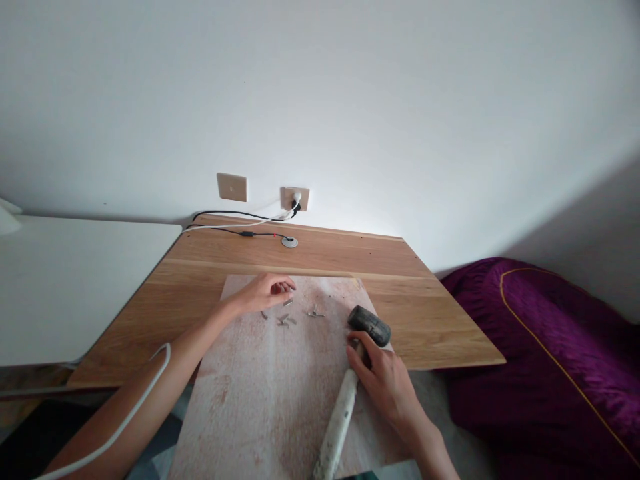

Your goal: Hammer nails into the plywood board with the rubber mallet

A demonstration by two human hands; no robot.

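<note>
A pale board [280, 393] lies on a wooden desk [425, 313] in front of me. My left hand [263, 291] reaches to the board's far end with fingers curled and pinched together beside several small metal nails [287, 319]; what the fingertips hold is too small to make out. My right hand [383, 377] rests on a mallet, fingers wrapped round the top of its whitish handle [337, 427] just below the dark head [370, 325]. The mallet lies flat on the board.
A white cable [135, 407] runs along my left forearm. Black and white cables [240, 227] go to a wall socket [295, 198] at the desk's back. A white surface [65, 280] adjoins the desk on the left; a purple cushion [550, 360] sits on the right.
</note>
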